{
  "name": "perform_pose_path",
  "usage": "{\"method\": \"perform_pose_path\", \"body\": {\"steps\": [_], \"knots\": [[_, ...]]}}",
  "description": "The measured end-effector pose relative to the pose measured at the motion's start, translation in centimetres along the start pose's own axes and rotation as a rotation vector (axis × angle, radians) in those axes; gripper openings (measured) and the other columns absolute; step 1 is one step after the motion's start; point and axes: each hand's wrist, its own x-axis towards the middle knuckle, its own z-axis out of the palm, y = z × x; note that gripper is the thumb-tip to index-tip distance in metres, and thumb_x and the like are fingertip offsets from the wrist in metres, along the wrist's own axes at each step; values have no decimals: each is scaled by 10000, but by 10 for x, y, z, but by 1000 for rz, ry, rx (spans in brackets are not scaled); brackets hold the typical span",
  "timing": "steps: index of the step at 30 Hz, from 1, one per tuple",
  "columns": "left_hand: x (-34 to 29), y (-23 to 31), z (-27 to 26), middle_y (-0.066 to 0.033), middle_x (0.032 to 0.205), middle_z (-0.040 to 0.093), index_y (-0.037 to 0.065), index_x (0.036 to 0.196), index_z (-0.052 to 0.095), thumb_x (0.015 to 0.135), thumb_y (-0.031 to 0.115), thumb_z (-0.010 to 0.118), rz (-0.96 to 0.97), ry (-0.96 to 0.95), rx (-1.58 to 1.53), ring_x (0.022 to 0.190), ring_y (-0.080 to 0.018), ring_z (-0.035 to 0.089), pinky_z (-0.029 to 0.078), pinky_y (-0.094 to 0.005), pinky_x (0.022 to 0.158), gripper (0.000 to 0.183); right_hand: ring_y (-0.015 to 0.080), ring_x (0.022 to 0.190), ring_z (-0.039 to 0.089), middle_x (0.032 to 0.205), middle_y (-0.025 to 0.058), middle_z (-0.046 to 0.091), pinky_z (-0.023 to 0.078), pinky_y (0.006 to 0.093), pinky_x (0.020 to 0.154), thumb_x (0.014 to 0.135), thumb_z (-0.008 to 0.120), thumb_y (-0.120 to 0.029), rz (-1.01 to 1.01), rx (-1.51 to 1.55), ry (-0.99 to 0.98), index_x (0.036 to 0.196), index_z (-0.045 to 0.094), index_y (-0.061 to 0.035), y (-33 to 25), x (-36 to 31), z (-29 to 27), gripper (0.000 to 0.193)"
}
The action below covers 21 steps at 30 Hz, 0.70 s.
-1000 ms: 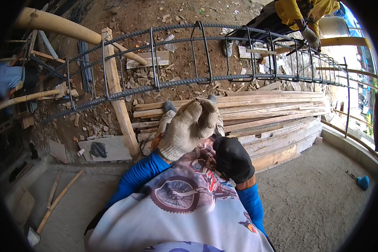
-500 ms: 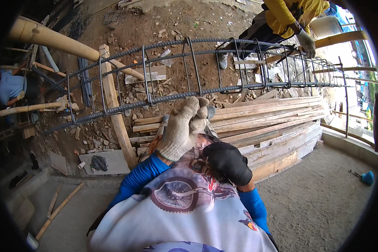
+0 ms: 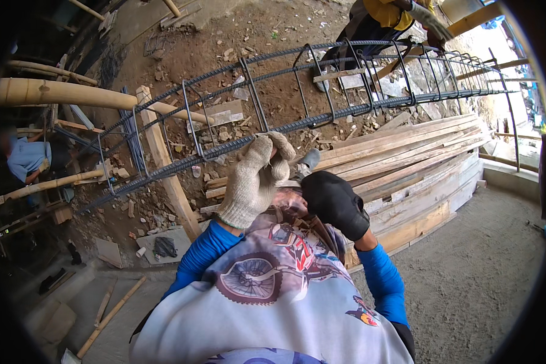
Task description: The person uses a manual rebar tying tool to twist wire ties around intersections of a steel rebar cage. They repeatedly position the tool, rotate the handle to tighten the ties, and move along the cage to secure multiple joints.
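Observation:
A long rebar cage (image 3: 321, 119) of ribbed bars and square stirrups (image 3: 253, 94) runs across in front of me. My left hand (image 3: 249, 185), in a cream knit glove, is raised to its near lower bar, beside the foot of a stirrup. Its fingers are curled in a pinch against the bar; whatever they hold is too small to see. Lower and to the right, my right hand (image 3: 335, 205) in a black glove is closed in a fist, apart from the cage. Anything inside the fist is hidden.
Stacked timber planks (image 3: 400, 161) lie under the cage at right. A wooden post (image 3: 170, 188) and bamboo poles (image 3: 60, 96) stand at left. A co-worker's gloved hand (image 3: 429, 21) is near the cage's far right; another person (image 3: 27, 159) is at far left. Rough concrete (image 3: 467, 261) lies lower right.
My right fist has risen slightly toward the cage. My left hand has shifted a little left and up, now against the bar. The whole view has tilted, and the co-worker's arm has moved.

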Motion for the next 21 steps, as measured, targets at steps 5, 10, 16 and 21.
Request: {"method": "perform_pose_path", "body": {"steps": [5,10,16,21], "knots": [[-1,11,-3,-94,975,656,18,1187,664,1094,314,633,-45,-9,-163,651,-71,550,449,-209,541,312,339,822,757,986,132,763,618,407,744,891,843,-208,90,121,-61,1099,734,-57,-38,-19,7,280],[-6,19,9,-81,951,634,17,1142,659,1093,323,636,-1,-68,-257,681,-89,543,448,-220,569,311,278,821,742,975,150,740,600,393,735,823,878,-111,115,65,253,1135,696,4,-54,-18,-2,379],[-7,18,13,-58,938,628,17,1116,662,1088,323,645,205,-68,-34,700,-101,538,454,-241,598,307,186,939,721,1070,107,735,582,295,863,985,639,-8,126,74,137,1243,649,60,-12,8,-12,267],[0,19,-10,-55,956,648,29,1142,665,1099,295,628,143,92,-193,680,-85,541,450,-228,580,272,183,994,733,1091,104,754,590,303,900,983,731,-128,280,553,-174,1184,694,56,-17,9,-5,276]]}}
